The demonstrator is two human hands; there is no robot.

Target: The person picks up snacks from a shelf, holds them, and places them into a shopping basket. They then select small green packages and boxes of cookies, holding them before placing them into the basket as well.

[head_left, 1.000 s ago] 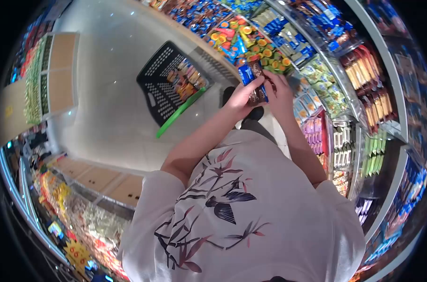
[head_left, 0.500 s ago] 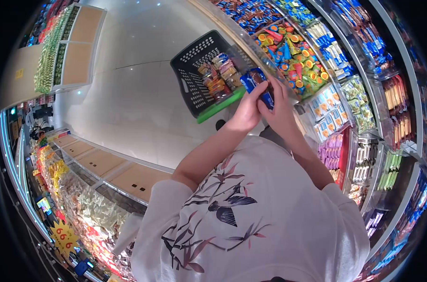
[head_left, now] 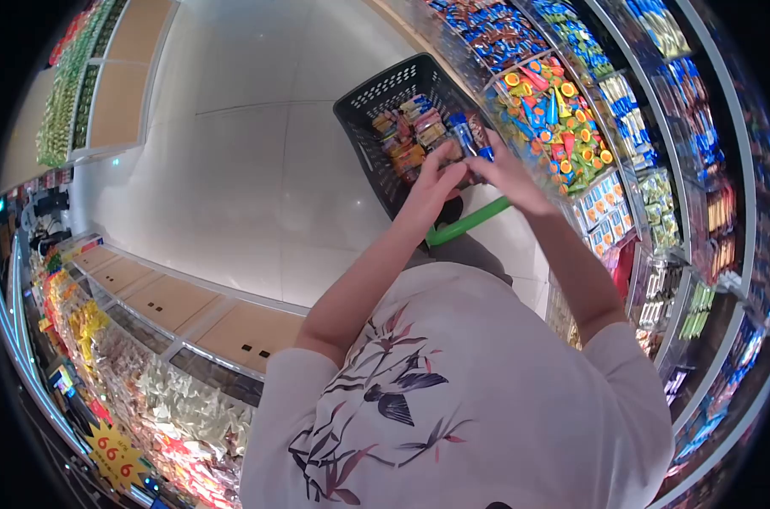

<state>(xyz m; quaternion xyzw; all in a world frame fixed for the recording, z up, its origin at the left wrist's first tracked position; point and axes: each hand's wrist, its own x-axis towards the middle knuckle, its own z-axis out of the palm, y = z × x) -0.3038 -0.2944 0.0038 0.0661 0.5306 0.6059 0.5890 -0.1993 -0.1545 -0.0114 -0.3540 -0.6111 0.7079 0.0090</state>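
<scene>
My left hand (head_left: 436, 182) and my right hand (head_left: 509, 176) are together over the near right part of a black shopping basket (head_left: 373, 157). Between them are blue snack packets (head_left: 463, 134) with a brown part showing. My right fingers wrap round the right side of the packets, and my left fingers close at their near end. Both thumbs point inward and almost touch. My fingers hide the lower end of the packets. Several wrapped snacks (head_left: 412, 136) in pink, yellow and orange packaging lie in the basket. Its green handle (head_left: 470, 222) is tilted toward me, below my wrists.
Slanted shelf bins run along the right, with colourful cone-shaped sweets (head_left: 554, 127) and blue-wrapped sweets (head_left: 508, 38). Wooden cabinets (head_left: 177, 301) with bagged goods line the lower left. Another display (head_left: 126, 93) stands at upper left. A yellow price sign (head_left: 113, 455) sits at lower left.
My hands have moved forward and lowered the blue packets over the basket. The basket appears further right in view, and its green handle has swung away from the rim toward me.
</scene>
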